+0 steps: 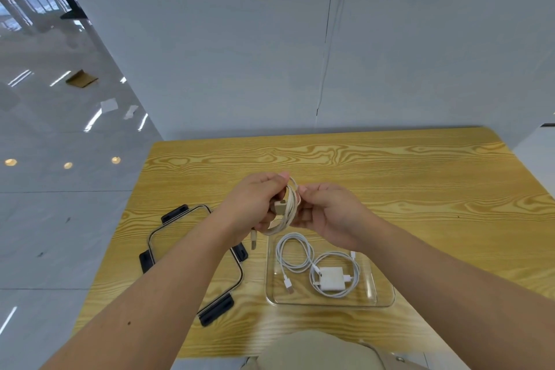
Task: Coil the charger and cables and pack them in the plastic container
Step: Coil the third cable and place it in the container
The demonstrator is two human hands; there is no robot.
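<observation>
Currently a beige cable [286, 213] is held coiled above the wooden table [390, 177], just beyond the clear plastic container [384, 302], the left hand [255, 204] clamped on the loops and the right hand [327, 213] pinching their other side. A white cable [292, 252] and charger [332, 279] lie already packed. The loops are best kept even, and the dangling plug [253, 242] tucked in before lowering.

beige cable [285, 213]: coiled, held in air above table, plug end dangling | clear container [381, 300]: open, on table | inside: white coiled cable [292, 252] left, white charger [332, 279] ringed by own cord | lid [192, 261]: flat, left of container
</observation>
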